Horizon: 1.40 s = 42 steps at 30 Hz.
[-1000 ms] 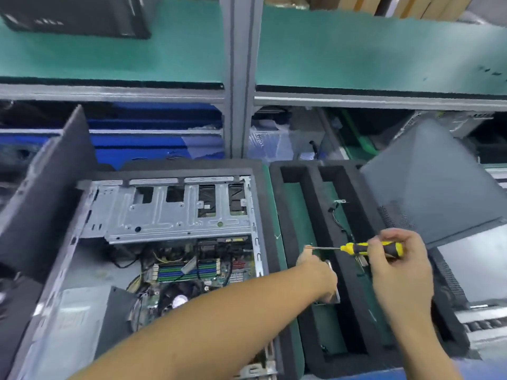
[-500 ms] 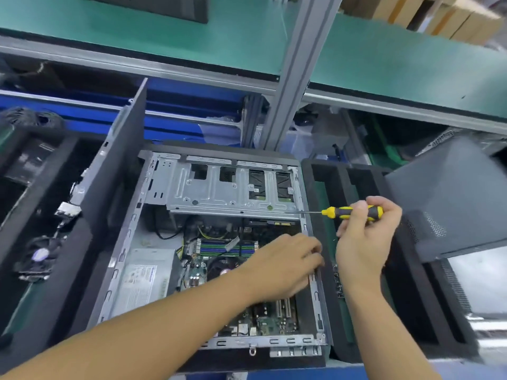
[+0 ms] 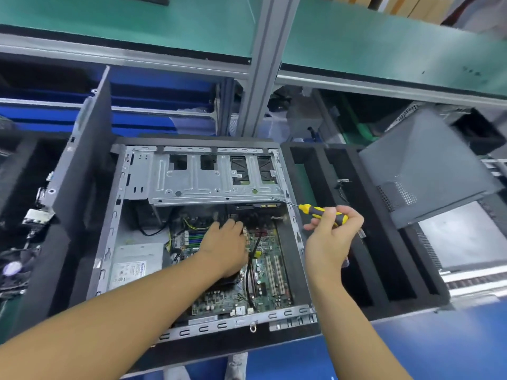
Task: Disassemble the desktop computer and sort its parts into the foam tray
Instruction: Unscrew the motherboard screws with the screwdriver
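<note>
The open desktop case [image 3: 107, 237] lies on its side in front of me, with a silver drive cage [image 3: 208, 185] at the far end and the green motherboard [image 3: 269, 272] below it. My left hand [image 3: 227, 245] reaches down inside the case onto the motherboard, fingers toward the cage; what the fingertips touch is hidden. My right hand [image 3: 329, 237] hovers over the case's right wall and grips a yellow-and-black screwdriver [image 3: 321, 212], its shaft pointing left at the cage's corner. The black foam tray [image 3: 384, 275] sits right of the case, with a small cable part [image 3: 343, 185] in one slot.
A silver power supply [image 3: 134, 261] fills the case's lower left. The removed side panel [image 3: 85, 171] stands upright on the left. Another foam tray with a fan [image 3: 12, 270] lies far left. A grey case panel [image 3: 428, 171] leans at right. A grey post [image 3: 263, 64] rises behind.
My left hand left the foam tray and moved left into the case, down onto the motherboard. My right hand carried the screwdriver left to the case's right wall. The view shifted left.
</note>
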{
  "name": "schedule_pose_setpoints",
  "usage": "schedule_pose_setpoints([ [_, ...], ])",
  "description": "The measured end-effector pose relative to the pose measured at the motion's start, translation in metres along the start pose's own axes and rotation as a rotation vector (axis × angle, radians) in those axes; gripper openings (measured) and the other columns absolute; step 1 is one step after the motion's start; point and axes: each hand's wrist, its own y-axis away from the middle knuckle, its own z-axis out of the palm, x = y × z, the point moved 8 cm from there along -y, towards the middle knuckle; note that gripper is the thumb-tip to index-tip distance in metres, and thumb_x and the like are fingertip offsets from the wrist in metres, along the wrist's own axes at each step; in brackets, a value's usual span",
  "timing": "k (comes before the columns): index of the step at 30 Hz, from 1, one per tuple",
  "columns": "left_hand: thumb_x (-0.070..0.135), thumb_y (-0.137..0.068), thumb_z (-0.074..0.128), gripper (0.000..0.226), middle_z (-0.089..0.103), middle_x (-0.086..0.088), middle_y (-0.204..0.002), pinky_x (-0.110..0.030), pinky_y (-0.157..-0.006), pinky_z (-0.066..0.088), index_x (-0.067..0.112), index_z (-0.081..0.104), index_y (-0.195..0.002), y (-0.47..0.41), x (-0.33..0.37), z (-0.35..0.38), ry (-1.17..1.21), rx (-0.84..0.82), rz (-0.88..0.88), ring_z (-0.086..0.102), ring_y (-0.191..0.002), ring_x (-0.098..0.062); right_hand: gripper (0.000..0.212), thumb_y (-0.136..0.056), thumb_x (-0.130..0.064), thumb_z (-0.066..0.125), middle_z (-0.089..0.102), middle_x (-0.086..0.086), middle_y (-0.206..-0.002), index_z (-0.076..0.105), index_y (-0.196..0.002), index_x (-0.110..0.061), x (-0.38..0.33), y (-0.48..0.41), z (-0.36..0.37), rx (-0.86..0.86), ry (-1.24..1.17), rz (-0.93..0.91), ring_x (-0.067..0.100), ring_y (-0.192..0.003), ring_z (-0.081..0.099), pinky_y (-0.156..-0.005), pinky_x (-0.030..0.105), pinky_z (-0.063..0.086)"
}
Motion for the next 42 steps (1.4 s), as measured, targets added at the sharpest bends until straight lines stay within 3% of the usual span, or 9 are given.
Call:
schedule_pose_setpoints([
  [6, 0.068, -0.080, 0.058, 0.091, 0.028, -0.010, -0.153, -0.059, -0.113, 0.021, 0.018, 0.026, -0.149, -0.005, 0.002, 0.011, 0.133, -0.153, -0.058, 0.021, -0.143, -0.030, 0.011, -0.103, -0.026, 0.044, 0.067, -0.008, -0.084, 0.043, -0.097, -0.035, 0.005, 0.007, 0.000, -0.034, -0.047, -0.001, 0.014, -0.066, 0.062, -0.063, 0.021, 0.052],
  [10, 0.073, -0.065, 0.072, 0.115, 0.023, -0.011, -0.152, -0.060, -0.110, 0.024, 0.016, 0.019, -0.150, -0.009, 0.008, 0.017, 0.099, -0.262, -0.119, 0.021, -0.141, -0.033, 0.018, -0.102, -0.028, 0.045, 0.066, -0.006, -0.086, 0.044, -0.092, -0.043, 0.006, 0.006, 0.003, -0.058, -0.036, 0.001, 0.016, -0.069, 0.062, -0.069, 0.033, 0.053],
  [14, 0.052, -0.078, 0.072, 0.115, -0.019, -0.009, -0.162, -0.069, -0.110, 0.013, 0.019, -0.004, -0.156, -0.003, 0.013, 0.028, -0.121, -0.462, -0.129, -0.013, -0.148, -0.038, 0.009, -0.103, -0.028, 0.045, 0.067, -0.004, -0.088, 0.045, -0.098, -0.036, 0.010, 0.004, 0.004, -0.098, -0.040, -0.002, 0.017, -0.069, 0.062, -0.069, 0.032, 0.054],
  [17, 0.044, -0.086, 0.066, 0.096, 0.002, -0.018, -0.158, -0.059, -0.102, 0.030, 0.010, 0.008, -0.155, 0.009, 0.016, 0.029, -0.273, -0.392, -0.154, -0.002, -0.147, -0.038, 0.011, -0.103, -0.025, 0.044, 0.067, -0.007, -0.087, 0.044, -0.098, -0.034, 0.012, 0.002, 0.005, -0.118, -0.052, -0.009, 0.018, -0.068, 0.061, -0.067, 0.027, 0.053],
  [22, 0.025, -0.085, 0.071, 0.074, 0.032, -0.011, -0.142, -0.051, -0.094, 0.043, 0.009, 0.033, -0.146, 0.011, 0.015, 0.021, -0.135, -0.418, -0.143, 0.023, -0.137, -0.029, 0.015, -0.102, -0.022, 0.043, 0.066, -0.015, -0.088, 0.044, -0.098, -0.037, 0.003, 0.001, 0.017, -0.156, -0.038, -0.085, 0.019, -0.067, 0.061, -0.065, 0.024, 0.052],
  [30, 0.033, -0.077, 0.080, 0.081, 0.035, -0.004, -0.138, -0.045, -0.082, 0.037, 0.013, 0.036, -0.143, 0.018, 0.011, 0.016, -0.083, -0.359, -0.122, 0.028, -0.131, -0.025, 0.017, -0.102, -0.025, 0.043, 0.064, -0.009, -0.087, 0.044, -0.098, -0.041, 0.001, -0.003, 0.027, -0.171, -0.022, -0.134, 0.022, -0.071, 0.063, -0.067, 0.026, 0.053],
  [34, 0.031, -0.079, 0.078, 0.074, 0.038, -0.005, -0.134, -0.044, -0.079, 0.034, 0.014, 0.041, -0.140, 0.018, 0.012, 0.013, -0.067, -0.322, -0.108, 0.031, -0.128, -0.025, 0.010, -0.102, -0.025, 0.043, 0.062, 0.006, -0.090, 0.044, -0.102, -0.035, 0.001, -0.003, 0.028, -0.177, -0.026, -0.152, 0.026, -0.071, 0.063, -0.067, 0.025, 0.052],
  [38, 0.029, -0.078, 0.078, 0.072, 0.038, -0.006, -0.136, -0.047, -0.085, 0.038, 0.016, 0.042, -0.139, 0.021, 0.012, 0.011, -0.050, -0.308, -0.100, 0.031, -0.128, -0.026, 0.011, -0.102, -0.024, 0.043, 0.063, -0.014, -0.091, 0.043, -0.102, -0.034, -0.003, 0.000, 0.028, -0.182, -0.010, -0.181, 0.025, -0.070, 0.062, -0.067, 0.024, 0.051],
  [42, 0.029, -0.077, 0.078, 0.075, 0.037, -0.009, -0.137, -0.051, -0.090, 0.038, 0.015, 0.039, -0.140, 0.024, 0.011, 0.011, -0.045, -0.271, -0.090, 0.031, -0.128, -0.027, 0.013, -0.102, -0.021, 0.042, 0.062, -0.015, -0.091, 0.043, -0.102, -0.034, -0.007, 0.002, 0.029, -0.185, -0.001, -0.195, 0.025, -0.070, 0.062, -0.069, 0.024, 0.052],
])
